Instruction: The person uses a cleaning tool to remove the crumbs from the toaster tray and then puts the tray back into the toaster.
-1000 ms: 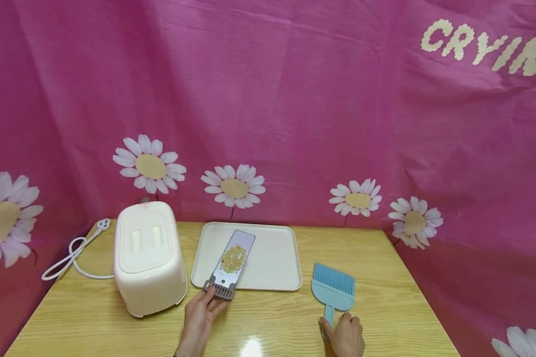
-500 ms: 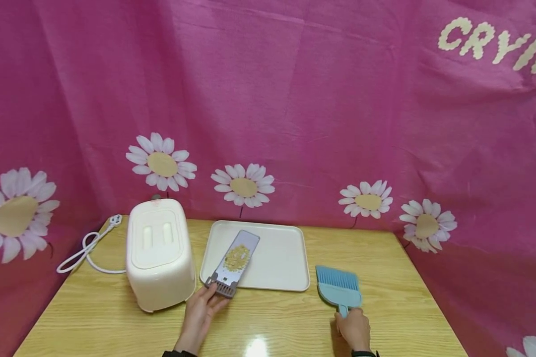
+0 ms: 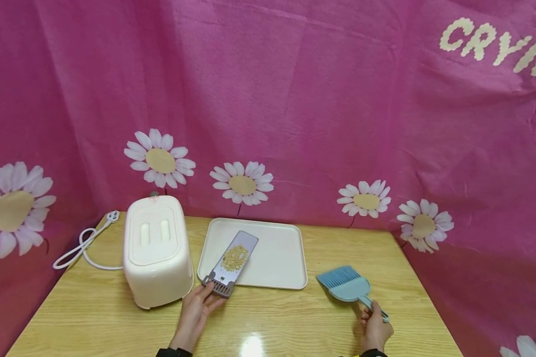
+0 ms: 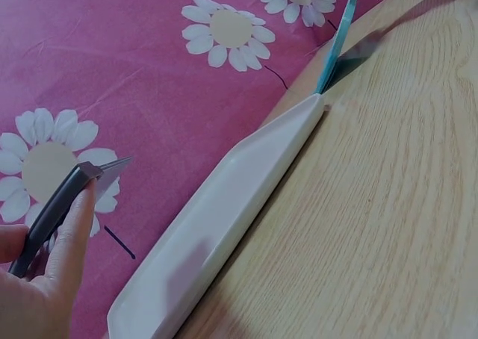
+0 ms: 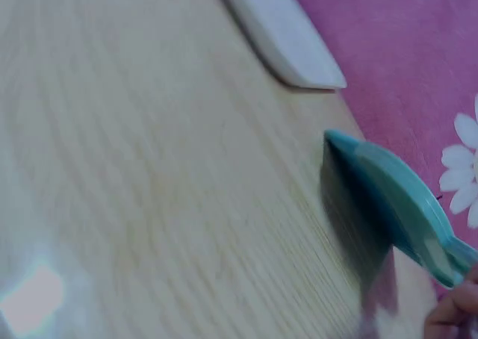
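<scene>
My left hand [image 3: 194, 315] pinches the grey ridged end of a slim metal crumb tray [image 3: 249, 240]. Yellowish crumbs [image 3: 234, 258] lie on the metal, over the left part of a white serving tray [image 3: 277, 258]. The left wrist view shows this crumb tray [image 4: 56, 213] from its side, raised above the white tray. On the right, my right hand [image 3: 376, 331] grips the handle of a light blue hand brush [image 3: 350, 289]. Its bristles point to the upper left. In the right wrist view the brush [image 5: 403, 190] is tilted, with the fingers only partly in sight.
A white toaster [image 3: 158, 270] with a lid stands left of the serving tray. Its white cord [image 3: 81, 246] lies coiled at the table's left edge. Behind the wooden table [image 3: 286, 322] hangs a pink cloth [image 3: 303, 124] with daisies.
The right hand has lifted the brush and turned it, so its bristles now face left and its handle points to the lower right. The left hand and crumb tray stay nearly still.
</scene>
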`<action>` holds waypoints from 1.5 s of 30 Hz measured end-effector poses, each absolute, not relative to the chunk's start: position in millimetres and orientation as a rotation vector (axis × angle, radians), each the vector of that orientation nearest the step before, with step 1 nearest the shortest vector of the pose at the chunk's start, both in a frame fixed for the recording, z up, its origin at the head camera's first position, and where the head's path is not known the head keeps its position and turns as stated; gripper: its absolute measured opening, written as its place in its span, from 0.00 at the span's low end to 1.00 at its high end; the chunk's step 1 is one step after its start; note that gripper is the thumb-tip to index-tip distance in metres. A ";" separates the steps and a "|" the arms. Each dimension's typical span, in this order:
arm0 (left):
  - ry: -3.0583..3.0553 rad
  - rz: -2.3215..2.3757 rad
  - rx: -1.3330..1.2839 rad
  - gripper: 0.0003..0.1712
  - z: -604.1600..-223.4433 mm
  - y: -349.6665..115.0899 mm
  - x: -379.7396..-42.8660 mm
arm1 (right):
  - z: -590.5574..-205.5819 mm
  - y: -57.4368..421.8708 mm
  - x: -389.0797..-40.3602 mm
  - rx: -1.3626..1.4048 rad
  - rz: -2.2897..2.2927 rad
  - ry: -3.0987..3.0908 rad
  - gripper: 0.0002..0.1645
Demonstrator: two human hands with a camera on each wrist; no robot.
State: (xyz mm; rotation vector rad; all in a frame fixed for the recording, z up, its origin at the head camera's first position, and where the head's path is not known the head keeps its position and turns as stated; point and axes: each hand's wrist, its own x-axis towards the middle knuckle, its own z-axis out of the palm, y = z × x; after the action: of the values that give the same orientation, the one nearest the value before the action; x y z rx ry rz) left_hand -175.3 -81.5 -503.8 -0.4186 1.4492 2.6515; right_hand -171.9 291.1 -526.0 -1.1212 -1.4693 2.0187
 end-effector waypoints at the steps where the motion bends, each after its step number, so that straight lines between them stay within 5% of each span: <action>1: 1.451 2.647 -0.422 0.28 -504.0 -81.5 -175.3 | -525.5 291.6 -172.0 -1.134 2.029 -1.402 0.19; 6: 1.469 2.622 -0.420 0.27 -504.1 -82.8 -175.0 | -523.5 297.2 -173.0 -1.153 2.170 -1.114 0.20; 14: 1.498 2.613 -0.406 0.28 -503.0 -88.2 -173.9 | -519.0 300.3 -172.0 -0.854 2.873 0.018 0.22; 19: 1.506 2.607 -0.411 0.27 -502.8 -89.5 -173.4 | -515.8 286.5 -178.9 -0.552 3.100 0.166 0.30; 23: 1.515 2.598 -0.397 0.27 -503.2 -90.0 -173.5 | -505.9 269.3 -188.8 -0.260 3.236 -0.040 0.22; 27: 1.544 2.573 -0.375 0.27 -502.5 -90.0 -176.0 | -483.6 246.9 -205.1 -0.263 3.209 -0.470 0.12; 45: 1.599 2.546 -0.324 0.24 -491.6 -86.1 -187.2 | -408.8 140.8 -275.1 -0.138 2.389 -2.136 0.19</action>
State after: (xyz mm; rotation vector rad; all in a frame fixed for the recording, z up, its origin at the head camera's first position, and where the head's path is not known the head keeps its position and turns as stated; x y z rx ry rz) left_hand -187.2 -86.1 -491.6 -0.3241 1.5993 2.5461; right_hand -275.1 140.8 -408.8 -0.1380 -2.1365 2.3893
